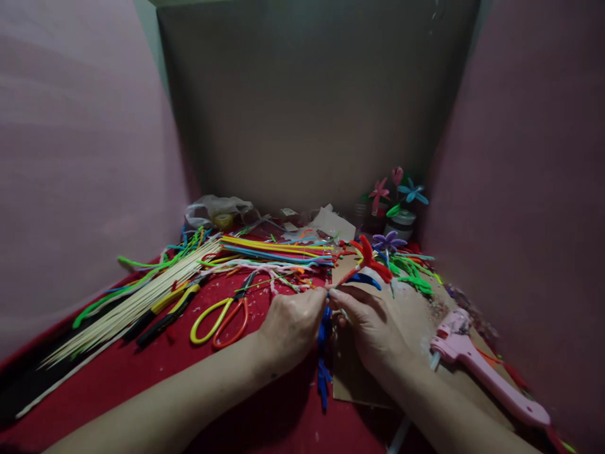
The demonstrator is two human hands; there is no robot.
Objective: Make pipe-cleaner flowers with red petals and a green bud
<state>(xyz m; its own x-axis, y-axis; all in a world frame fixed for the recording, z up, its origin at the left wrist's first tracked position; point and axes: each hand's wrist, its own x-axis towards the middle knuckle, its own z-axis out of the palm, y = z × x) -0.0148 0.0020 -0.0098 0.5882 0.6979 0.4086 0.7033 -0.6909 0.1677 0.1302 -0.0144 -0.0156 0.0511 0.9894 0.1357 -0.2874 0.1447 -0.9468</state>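
My left hand [293, 320] and my right hand [373, 323] meet fingertip to fingertip above the middle of the table, both closed in a pinch. Up from the fingertips stands a red pipe-cleaner flower [367, 255], its stem running down into the pinch. A bit of blue shows between the fingers, and a dark blue pipe-cleaner loop [366, 279] sticks out behind my right hand. Below the fingers lie blue pipe cleaners [324, 369] in a bunch; whether they join the held piece, I cannot tell. My fingers hide most of the joint.
Scissors [231, 315], yellow-black pliers [172, 306] and wooden sticks [132, 299] lie at left. Behind are coloured pipe cleaners [274, 249]. A pink glue gun [491, 372] rests at right on cardboard [362, 384]. Finished flowers [411, 191] stand at the back right.
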